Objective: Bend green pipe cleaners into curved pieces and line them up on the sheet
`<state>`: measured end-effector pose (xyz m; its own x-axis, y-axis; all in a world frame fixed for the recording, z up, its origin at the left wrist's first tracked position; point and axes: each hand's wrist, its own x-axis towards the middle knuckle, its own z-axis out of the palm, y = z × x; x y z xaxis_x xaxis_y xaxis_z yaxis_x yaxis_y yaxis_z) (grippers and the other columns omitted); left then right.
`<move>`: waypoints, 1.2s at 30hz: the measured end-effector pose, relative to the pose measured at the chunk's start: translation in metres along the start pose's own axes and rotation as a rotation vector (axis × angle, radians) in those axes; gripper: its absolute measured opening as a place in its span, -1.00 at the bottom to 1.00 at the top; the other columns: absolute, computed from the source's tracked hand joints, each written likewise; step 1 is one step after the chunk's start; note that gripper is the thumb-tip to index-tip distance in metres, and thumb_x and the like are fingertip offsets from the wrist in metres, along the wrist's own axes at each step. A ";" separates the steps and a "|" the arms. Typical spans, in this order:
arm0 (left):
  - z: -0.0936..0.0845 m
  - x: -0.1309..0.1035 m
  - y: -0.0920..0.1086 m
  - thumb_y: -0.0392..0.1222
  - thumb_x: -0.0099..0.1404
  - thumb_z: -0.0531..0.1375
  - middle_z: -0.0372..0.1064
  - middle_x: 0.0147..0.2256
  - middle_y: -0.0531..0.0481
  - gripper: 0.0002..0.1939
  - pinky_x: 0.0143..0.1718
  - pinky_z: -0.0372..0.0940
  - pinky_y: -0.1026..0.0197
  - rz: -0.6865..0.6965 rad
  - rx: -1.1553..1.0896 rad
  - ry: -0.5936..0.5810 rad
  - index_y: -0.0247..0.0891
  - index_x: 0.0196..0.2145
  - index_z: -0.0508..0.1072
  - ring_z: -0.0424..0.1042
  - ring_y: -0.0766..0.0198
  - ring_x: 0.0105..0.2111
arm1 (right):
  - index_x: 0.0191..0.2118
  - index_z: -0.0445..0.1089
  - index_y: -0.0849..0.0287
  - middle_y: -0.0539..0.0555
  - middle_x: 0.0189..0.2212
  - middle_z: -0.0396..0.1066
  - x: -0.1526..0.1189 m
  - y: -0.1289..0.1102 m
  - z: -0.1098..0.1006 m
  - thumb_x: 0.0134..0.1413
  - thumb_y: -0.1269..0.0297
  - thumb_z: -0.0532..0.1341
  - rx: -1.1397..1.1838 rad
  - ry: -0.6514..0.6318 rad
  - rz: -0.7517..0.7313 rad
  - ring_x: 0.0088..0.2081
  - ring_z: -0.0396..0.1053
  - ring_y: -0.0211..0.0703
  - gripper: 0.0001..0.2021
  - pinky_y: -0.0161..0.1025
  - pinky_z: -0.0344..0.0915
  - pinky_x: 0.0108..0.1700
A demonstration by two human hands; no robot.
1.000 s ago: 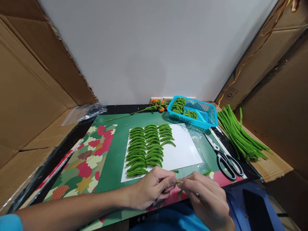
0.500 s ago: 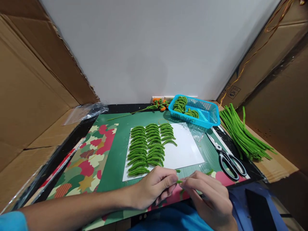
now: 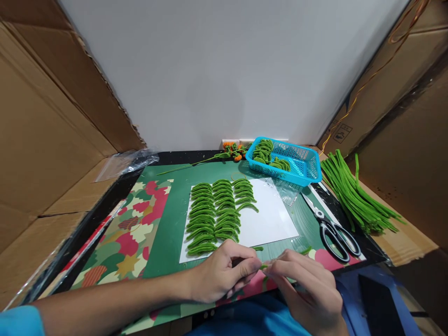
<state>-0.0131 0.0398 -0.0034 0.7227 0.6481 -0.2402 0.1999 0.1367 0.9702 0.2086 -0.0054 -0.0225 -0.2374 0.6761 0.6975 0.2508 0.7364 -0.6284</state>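
Note:
My left hand [image 3: 227, 270] is closed, thumb and forefinger pinching a short green pipe cleaner [image 3: 263, 267]. Its other end is between the fingertips of my right hand [image 3: 308, 284], which is also closed; most of the piece is hidden by the fingers. Just beyond my hands, several curved green pipe-cleaner pieces [image 3: 199, 219] lie stacked in three columns on a white sheet [image 3: 269, 219]; the right column is the shortest. Small green bits [image 3: 258, 248] show beside my fingers on the mat.
A blue basket [image 3: 301, 182] with more green pieces stands at the back right. Scissors [image 3: 332, 233] lie right of the sheet, near a bundle of green pipe cleaners [image 3: 360, 196]. Orange flowers [image 3: 238, 151] lie at the back. Cardboard walls [image 3: 42, 116] rise at both sides.
Both hands stay together at the same spot with the pipe cleaner between them; only the fingertips have shifted slightly. The whole view has moved a little.

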 end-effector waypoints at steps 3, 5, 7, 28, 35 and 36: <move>0.001 0.000 -0.003 0.44 0.48 0.13 0.22 -0.62 0.11 -0.32 -0.66 0.12 0.40 -0.029 -0.015 0.035 -0.25 -0.46 0.34 0.23 0.42 -0.66 | -0.08 0.51 0.17 0.11 -0.37 0.55 0.001 0.000 0.001 0.31 0.70 0.27 0.002 0.006 -0.002 -0.40 0.50 -0.14 -0.73 -0.25 0.46 -0.39; 0.002 0.001 -0.005 0.48 0.44 0.15 0.25 -0.61 0.10 -0.30 -0.67 0.13 0.40 -0.032 -0.062 0.041 -0.25 -0.47 0.34 0.26 0.42 -0.67 | -0.09 0.51 0.18 0.12 -0.37 0.56 0.003 -0.001 0.001 0.29 0.71 0.27 0.013 0.007 -0.008 -0.39 0.51 -0.14 -0.73 -0.24 0.46 -0.37; 0.003 0.002 -0.006 0.50 0.43 0.15 0.29 -0.59 0.07 -0.29 -0.68 0.10 0.40 -0.015 -0.108 0.037 -0.26 -0.46 0.35 0.27 0.42 -0.68 | -0.09 0.51 0.19 0.12 -0.35 0.58 0.005 -0.001 0.001 0.28 0.71 0.28 0.025 0.017 0.003 -0.37 0.52 -0.12 -0.73 -0.24 0.47 -0.35; 0.007 0.003 -0.006 0.29 0.50 0.22 0.27 -0.58 0.16 -0.49 -0.65 0.12 0.41 0.042 -0.041 0.139 -0.29 -0.17 0.48 0.24 0.44 -0.67 | 0.01 0.54 -0.02 0.00 -0.18 0.64 0.006 0.000 -0.008 0.39 0.48 0.33 0.141 -0.001 0.335 -0.21 0.61 -0.17 -0.77 -0.30 0.54 -0.13; 0.008 0.003 -0.003 0.25 0.53 0.20 0.48 -0.43 0.01 -0.50 -0.63 0.16 0.41 0.069 -0.040 0.124 -0.32 -0.22 0.50 0.29 0.47 -0.64 | -0.02 0.55 0.03 0.03 -0.22 0.63 0.007 0.001 -0.003 0.42 0.49 0.28 0.146 -0.021 0.340 -0.23 0.60 -0.14 -0.80 -0.28 0.51 -0.18; 0.008 0.003 -0.004 0.25 0.55 0.18 0.49 -0.43 0.01 -0.50 -0.62 0.16 0.41 0.062 -0.045 0.117 -0.32 -0.21 0.50 0.28 0.47 -0.65 | -0.02 0.55 0.03 0.03 -0.22 0.63 0.007 0.001 -0.003 0.42 0.49 0.28 0.154 -0.022 0.342 -0.23 0.60 -0.15 -0.80 -0.28 0.51 -0.18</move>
<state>-0.0065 0.0351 -0.0084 0.6499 0.7390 -0.1772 0.1254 0.1256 0.9841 0.2098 0.0003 -0.0172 -0.1846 0.8828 0.4320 0.1755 0.4621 -0.8693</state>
